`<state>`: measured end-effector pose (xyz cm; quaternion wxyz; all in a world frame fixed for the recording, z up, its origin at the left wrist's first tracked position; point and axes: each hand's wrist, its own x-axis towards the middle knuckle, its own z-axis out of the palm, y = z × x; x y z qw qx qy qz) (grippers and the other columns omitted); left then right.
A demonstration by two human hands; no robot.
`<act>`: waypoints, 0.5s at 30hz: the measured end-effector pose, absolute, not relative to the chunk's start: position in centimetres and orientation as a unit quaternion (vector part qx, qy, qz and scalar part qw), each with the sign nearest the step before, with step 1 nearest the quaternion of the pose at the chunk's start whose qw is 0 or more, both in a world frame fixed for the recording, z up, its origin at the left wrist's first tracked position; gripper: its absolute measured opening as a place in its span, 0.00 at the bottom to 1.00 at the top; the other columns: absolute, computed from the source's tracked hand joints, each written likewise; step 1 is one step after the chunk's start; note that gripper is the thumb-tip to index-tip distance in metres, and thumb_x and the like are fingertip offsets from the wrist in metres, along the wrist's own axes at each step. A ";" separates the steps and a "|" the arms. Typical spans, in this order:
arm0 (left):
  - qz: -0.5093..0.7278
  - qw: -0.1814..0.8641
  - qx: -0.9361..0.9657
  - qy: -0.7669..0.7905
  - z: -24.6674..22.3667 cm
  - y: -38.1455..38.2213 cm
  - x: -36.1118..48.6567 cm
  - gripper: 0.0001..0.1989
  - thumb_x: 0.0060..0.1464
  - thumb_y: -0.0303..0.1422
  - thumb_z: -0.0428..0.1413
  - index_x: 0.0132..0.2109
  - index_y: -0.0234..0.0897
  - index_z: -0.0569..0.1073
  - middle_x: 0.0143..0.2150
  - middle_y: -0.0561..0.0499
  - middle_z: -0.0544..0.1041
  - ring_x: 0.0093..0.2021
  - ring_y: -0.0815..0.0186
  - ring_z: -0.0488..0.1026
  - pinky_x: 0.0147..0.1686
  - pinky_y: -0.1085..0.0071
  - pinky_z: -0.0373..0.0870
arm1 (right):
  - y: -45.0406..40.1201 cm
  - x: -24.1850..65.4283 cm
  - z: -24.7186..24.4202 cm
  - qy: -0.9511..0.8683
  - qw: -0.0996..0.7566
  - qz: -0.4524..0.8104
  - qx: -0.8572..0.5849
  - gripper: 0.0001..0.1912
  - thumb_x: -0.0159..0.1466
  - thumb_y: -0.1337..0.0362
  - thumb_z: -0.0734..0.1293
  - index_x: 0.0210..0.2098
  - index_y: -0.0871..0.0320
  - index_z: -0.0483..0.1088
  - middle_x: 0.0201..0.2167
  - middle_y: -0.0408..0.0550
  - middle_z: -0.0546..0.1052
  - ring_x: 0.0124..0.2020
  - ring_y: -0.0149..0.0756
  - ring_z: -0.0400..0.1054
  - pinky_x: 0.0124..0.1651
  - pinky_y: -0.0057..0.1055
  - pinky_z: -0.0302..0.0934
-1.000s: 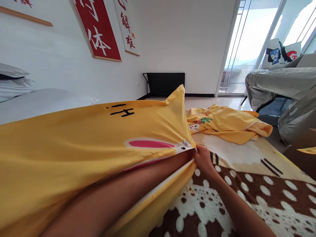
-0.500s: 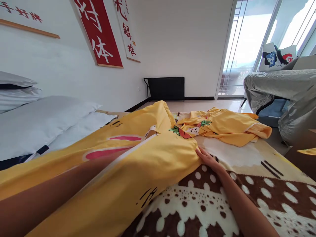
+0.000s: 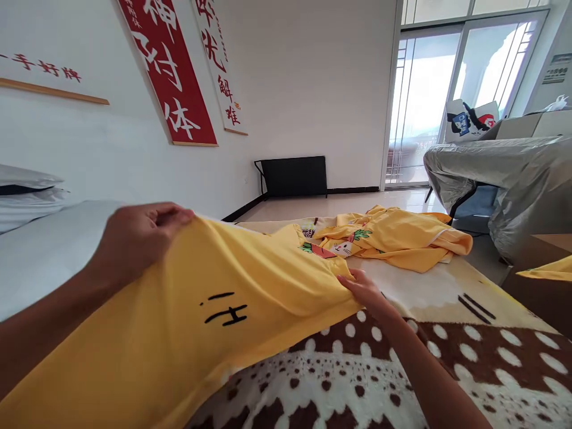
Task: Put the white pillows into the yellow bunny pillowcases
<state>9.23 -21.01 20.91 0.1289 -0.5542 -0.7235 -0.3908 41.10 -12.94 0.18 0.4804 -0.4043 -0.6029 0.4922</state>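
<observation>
A yellow cloth point(image 3: 250, 280) with black marks and a printed carrot stretches between my two hands, above the patterned blanket point(image 3: 429, 292). At the left my left hand point(image 3: 145, 235) is closed in a pinch on the cloth's upper edge and lifts it. Near the middle, my right hand point(image 3: 364, 289) grips the far end of the same cloth, low over the blanket. Beyond it lies a second, crumpled yellow cloth point(image 3: 402, 232) with a rabbit and carrot print.
White pillows point(image 3: 58, 244) lie along the left wall. A black folded panel point(image 3: 292, 177) leans on the back wall. On the right stand a plastic-covered table point(image 3: 500, 158) and a cardboard box point(image 3: 540, 256). Yellow cloth point(image 3: 547, 269) juts in at the right edge.
My left hand, hidden by the cloth before, has come up into view and raised the cloth's edge. The pink-marked part is no longer visible. The view has tilted up slightly.
</observation>
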 end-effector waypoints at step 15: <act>-0.452 0.157 -0.687 -0.546 26.0 -12.9 14.6 0.21 0.55 0.41 0.48 0.40 0.24 0.73 0.28 0.53 0.68 0.29 0.73 0.66 0.31 0.76 0.59 | -17.3 50.1 5.5 -0.440 0.731 0.455 -0.255 0.30 0.44 0.52 0.76 0.45 0.54 0.71 0.35 0.51 0.80 0.40 0.48 0.74 0.43 0.41 0.69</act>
